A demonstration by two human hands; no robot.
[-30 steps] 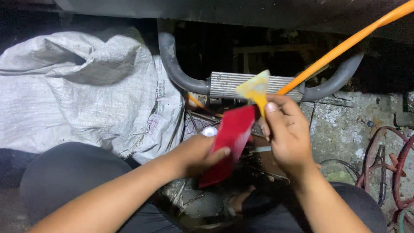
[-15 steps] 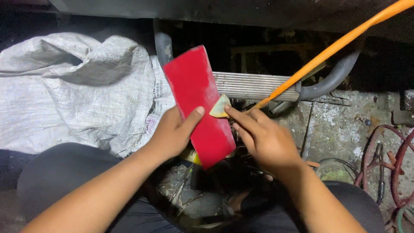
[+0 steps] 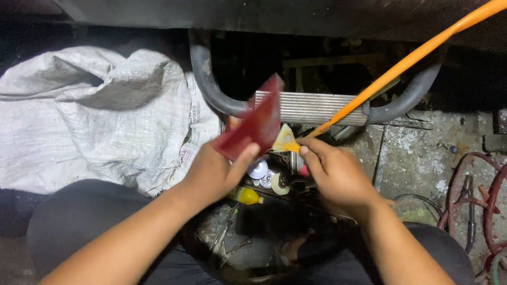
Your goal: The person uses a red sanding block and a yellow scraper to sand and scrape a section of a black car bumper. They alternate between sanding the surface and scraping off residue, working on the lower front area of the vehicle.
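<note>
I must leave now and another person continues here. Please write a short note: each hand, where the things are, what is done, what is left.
Left hand: grip shut on the red flat piece, tilted, blurred.
Right hand: fingers pinch the small yellowish piece, close beside the red one; contact unclear.
Below the hands: round metal parts, yellow-capped bottle.
White sack lies left; orange hose runs upper right.
Done and left: cannot tell from this view.

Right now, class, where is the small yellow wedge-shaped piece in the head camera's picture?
The yellow wedge sits just right of centre, pinched at the right hand's fingertips, touching the red flat piece held by the left hand, below the ribbed metal step.
</note>
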